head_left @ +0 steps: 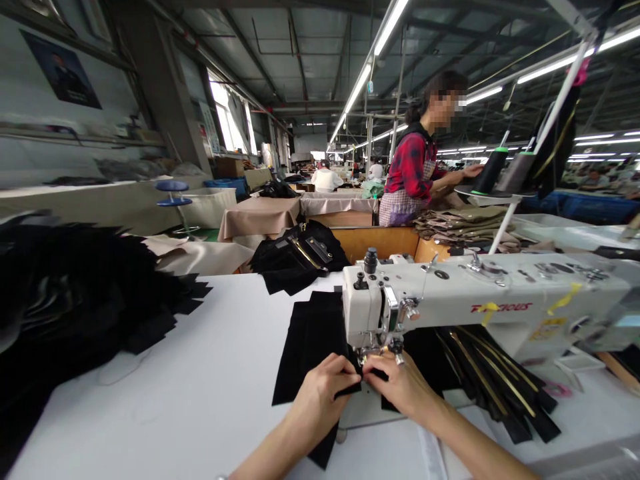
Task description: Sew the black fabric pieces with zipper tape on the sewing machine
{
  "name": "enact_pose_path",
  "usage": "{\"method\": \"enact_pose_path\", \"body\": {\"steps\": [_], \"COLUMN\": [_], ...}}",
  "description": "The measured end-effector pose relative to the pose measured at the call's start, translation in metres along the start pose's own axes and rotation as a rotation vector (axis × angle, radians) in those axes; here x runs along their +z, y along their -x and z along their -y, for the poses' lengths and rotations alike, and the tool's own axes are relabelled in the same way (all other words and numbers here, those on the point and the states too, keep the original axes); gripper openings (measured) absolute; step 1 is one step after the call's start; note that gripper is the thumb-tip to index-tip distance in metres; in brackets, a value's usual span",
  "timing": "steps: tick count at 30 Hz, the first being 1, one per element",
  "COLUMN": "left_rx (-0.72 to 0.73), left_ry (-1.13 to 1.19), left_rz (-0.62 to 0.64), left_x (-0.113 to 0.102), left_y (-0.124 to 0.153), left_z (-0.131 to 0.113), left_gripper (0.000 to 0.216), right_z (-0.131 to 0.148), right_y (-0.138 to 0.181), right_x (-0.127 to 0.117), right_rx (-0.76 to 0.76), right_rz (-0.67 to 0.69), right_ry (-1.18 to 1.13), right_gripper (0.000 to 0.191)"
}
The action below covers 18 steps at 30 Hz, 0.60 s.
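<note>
While both hands sit right at the needle end of the sewing machine point(480, 303), there's little margin. Left hand point(325, 387) pinches the edge of the black fabric piece point(310, 347), fingers curled onto it, thumb on top. Right hand point(397, 383) is pressed on the same piece from the other side, fingertips just under the presser foot point(375, 350); it looks closed on the cloth, though the exact grip is hidden by the hand itself. The fabric lies flat on the white table point(210, 373), running from behind the machine head forward to the hands, its near end hanging off the table edge.

Risks as I read it:
- Fingertips are very near the needle. If the cloth feeds faster than expected, a finger could get dragged in.
- Black cloth under a shadowed head: the seam line is hard to see, so drift off the edge is likely.
- The overhanging end could pull the piece askew.
- The zipper strips point(493, 380) heaped beside the right wrist could snag a forearm.

The pile of black cut pieces point(85, 300) sits well apart on the left. A co-worker in a red plaid shirt point(413, 167) handles tan fabric point(463, 223) at the next table.
</note>
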State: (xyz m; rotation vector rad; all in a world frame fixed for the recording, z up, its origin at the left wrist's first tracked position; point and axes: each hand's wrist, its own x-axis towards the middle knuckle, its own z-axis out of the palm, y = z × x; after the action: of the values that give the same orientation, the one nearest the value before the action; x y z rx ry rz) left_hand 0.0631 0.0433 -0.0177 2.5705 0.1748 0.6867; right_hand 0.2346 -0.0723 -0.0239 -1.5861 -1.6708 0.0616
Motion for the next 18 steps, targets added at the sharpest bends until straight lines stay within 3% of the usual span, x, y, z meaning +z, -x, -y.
{"method": "enact_pose_path", "body": {"steps": [9, 13, 18], "left_rx": [0.230, 0.253, 0.253], "left_ry": [-0.306, -0.373, -0.351], "left_rz": [0.150, 0.182, 0.167], "left_x": [-0.003, -0.004, -0.006], "left_y": [0.002, 0.000, -0.001], "left_z": [-0.012, -0.014, -0.016], "left_gripper": [0.030, 0.019, 0.025], "right_z": [-0.010, -0.012, -0.010], "right_y": [0.008, 0.006, 0.006], "right_x": [-0.018, -0.019, -0.020], "right_rx": [0.035, 0.055, 0.052], "right_rz": [-0.152, -0.175, -0.171], "right_ry": [-0.107, -0.123, -0.130], "right_gripper": [0.020, 0.021, 0.022]}}
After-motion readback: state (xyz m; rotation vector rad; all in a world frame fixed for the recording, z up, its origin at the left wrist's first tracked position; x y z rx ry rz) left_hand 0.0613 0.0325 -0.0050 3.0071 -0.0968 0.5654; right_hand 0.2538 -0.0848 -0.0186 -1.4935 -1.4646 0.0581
